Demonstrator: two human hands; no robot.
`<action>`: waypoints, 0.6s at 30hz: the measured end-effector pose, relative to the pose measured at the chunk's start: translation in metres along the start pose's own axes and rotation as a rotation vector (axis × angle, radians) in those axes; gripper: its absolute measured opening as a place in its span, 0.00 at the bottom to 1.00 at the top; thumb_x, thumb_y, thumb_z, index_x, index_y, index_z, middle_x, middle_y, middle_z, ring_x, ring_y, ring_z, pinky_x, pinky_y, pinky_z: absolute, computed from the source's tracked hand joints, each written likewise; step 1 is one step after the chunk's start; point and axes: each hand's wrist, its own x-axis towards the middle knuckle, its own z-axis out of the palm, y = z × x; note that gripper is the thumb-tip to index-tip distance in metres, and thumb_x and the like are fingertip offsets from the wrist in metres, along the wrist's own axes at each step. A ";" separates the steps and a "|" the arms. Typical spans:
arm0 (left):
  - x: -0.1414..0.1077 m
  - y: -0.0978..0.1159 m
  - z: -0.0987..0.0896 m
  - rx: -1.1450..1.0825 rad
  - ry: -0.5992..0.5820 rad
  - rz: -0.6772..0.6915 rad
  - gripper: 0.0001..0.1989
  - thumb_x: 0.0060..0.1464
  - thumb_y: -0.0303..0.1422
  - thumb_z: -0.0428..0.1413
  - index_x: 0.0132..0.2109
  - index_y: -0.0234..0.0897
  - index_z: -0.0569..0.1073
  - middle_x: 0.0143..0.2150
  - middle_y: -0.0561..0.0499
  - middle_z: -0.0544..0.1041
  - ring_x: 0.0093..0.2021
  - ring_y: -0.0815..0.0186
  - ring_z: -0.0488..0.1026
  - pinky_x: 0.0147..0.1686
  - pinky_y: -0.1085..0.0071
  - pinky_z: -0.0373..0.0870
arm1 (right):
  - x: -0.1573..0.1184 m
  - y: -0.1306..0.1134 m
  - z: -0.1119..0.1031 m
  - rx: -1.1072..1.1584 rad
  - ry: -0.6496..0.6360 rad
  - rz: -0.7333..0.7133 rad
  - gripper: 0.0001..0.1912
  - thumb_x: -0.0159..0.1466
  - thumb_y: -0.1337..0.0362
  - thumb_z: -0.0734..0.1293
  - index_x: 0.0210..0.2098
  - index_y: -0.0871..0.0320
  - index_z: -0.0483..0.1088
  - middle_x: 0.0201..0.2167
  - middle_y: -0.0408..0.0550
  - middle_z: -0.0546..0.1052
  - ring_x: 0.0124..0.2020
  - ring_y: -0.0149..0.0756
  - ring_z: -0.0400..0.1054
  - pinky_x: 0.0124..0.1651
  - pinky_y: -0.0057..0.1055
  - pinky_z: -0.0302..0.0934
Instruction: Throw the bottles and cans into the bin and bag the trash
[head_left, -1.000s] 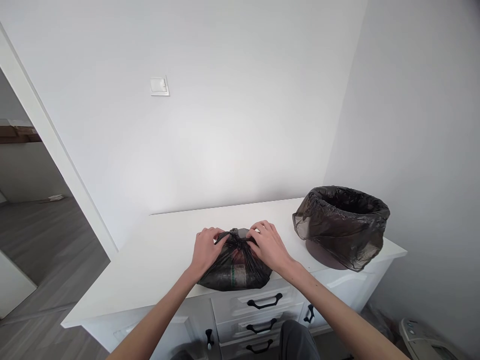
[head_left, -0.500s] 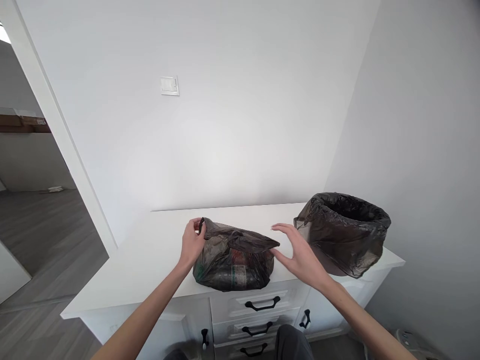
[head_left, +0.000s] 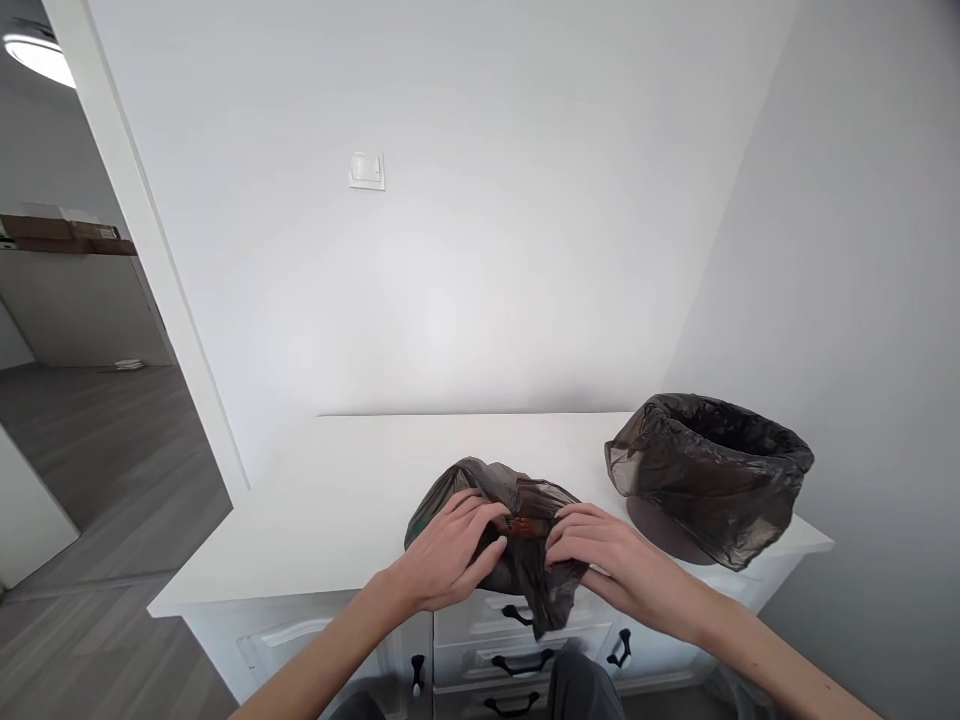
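A dark, see-through plastic bag [head_left: 480, 480] lies near the front edge of the white cabinet top, with something red and something green showing through it. My left hand [head_left: 450, 550] rests on the bag's left part, thumb and fingers apart with no clear grip. My right hand [head_left: 615, 560] is closed on the right side of the bag, fingers curled over the gathered plastic. Between my hands a loose part of the bag hangs over the front edge, in front of the top drawer.
A round bin [head_left: 667, 532] lined with a dark bag stands at the right end of the cabinet top [head_left: 330, 490]. Black handles [head_left: 523, 662] stick out from the drawers below. A wall with a switch [head_left: 367, 171] rises behind. A doorway lies to the left.
My left hand has left the bag's upper left corner and moved right and down onto it. My right hand has closed on the plastic. The loose part now hangs toward me.
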 end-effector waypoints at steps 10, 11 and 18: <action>-0.041 -0.018 0.029 0.286 -0.019 0.087 0.12 0.70 0.41 0.51 0.42 0.39 0.72 0.38 0.48 0.76 0.39 0.59 0.72 0.47 0.58 0.65 | -0.030 0.020 0.071 -0.274 -0.014 0.077 0.11 0.69 0.73 0.65 0.42 0.52 0.76 0.40 0.44 0.77 0.42 0.36 0.74 0.66 0.47 0.60; -0.043 -0.022 0.033 0.304 -0.014 0.080 0.14 0.67 0.46 0.54 0.45 0.39 0.72 0.41 0.47 0.76 0.41 0.57 0.73 0.47 0.57 0.66 | -0.028 0.025 0.080 -0.303 -0.013 0.082 0.10 0.67 0.73 0.66 0.41 0.52 0.76 0.43 0.46 0.77 0.45 0.38 0.74 0.66 0.48 0.59; -0.042 -0.048 0.045 0.389 -0.017 -0.006 0.09 0.62 0.35 0.60 0.47 0.39 0.71 0.45 0.45 0.74 0.46 0.53 0.73 0.50 0.53 0.66 | -0.011 0.054 0.101 -0.371 0.028 0.181 0.10 0.64 0.75 0.68 0.41 0.55 0.78 0.58 0.56 0.74 0.62 0.49 0.68 0.67 0.53 0.60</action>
